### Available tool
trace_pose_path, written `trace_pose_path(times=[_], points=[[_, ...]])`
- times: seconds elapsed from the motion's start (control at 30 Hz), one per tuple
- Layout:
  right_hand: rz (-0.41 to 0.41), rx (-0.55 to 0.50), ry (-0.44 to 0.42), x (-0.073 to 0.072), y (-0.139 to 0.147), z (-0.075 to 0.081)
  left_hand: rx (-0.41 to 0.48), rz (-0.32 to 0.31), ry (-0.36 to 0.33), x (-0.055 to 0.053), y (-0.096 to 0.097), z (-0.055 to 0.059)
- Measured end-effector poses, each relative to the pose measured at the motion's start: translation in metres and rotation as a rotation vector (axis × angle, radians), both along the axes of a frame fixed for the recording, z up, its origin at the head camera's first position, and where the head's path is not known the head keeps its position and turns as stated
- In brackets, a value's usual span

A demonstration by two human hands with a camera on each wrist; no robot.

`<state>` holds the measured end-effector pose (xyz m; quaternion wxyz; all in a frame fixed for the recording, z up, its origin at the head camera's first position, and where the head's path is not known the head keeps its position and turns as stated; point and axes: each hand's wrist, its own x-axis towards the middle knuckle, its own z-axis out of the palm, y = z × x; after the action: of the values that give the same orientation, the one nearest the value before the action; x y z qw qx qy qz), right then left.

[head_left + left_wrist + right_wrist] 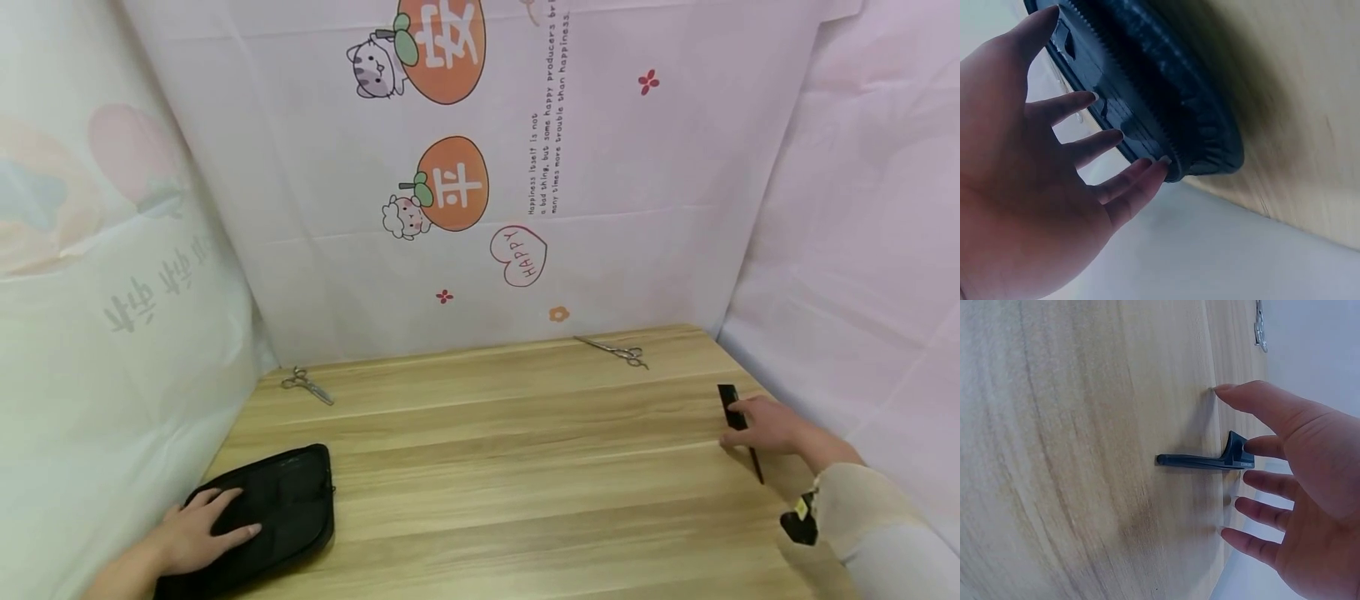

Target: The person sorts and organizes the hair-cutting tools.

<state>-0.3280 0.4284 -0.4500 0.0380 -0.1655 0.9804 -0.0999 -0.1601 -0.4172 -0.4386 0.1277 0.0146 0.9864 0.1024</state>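
At the front left of the table lies a black zippered case (288, 500). My left hand (197, 532) rests on it with spread fingers; in the left wrist view those fingertips lie along the zipped edge of the case (1147, 81). On the right, a black tail comb (727, 396) lies on the table, its thin handle pointing toward me. Over it is my right hand (772, 429), thumb and fingers apart. From the right wrist, the index fingertip overlaps the wide end of the comb (1235, 453), and the thumb stands off to one side.
Thinning scissors (307, 385) lie at the back left of the wooden table (480, 475). Another pair of scissors (615, 348) lies near the back edge, right of centre. Printed white cloth (315, 208) hangs behind the table and along both sides.
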Motion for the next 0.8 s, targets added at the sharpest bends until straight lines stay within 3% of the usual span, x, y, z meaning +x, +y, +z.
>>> trace_pose_path(times=[0.2, 0.47, 0.63, 0.8], points=[[0.006, -0.013, -0.017, 0.001, -0.002, 0.004, -0.016, -0.025, 0.07, -0.001, -0.011, -0.01], [0.02, -0.008, -0.005, 0.003, -0.003, 0.004, -0.008, -0.025, 0.058, -0.001, -0.013, -0.006], [0.017, -0.001, 0.01, 0.003, -0.003, 0.003, -0.036, -0.037, 0.092, -0.005, -0.031, -0.018], [-0.005, -0.011, -0.009, 0.005, -0.003, 0.003, -0.041, -0.031, 0.03, -0.006, -0.041, -0.018]])
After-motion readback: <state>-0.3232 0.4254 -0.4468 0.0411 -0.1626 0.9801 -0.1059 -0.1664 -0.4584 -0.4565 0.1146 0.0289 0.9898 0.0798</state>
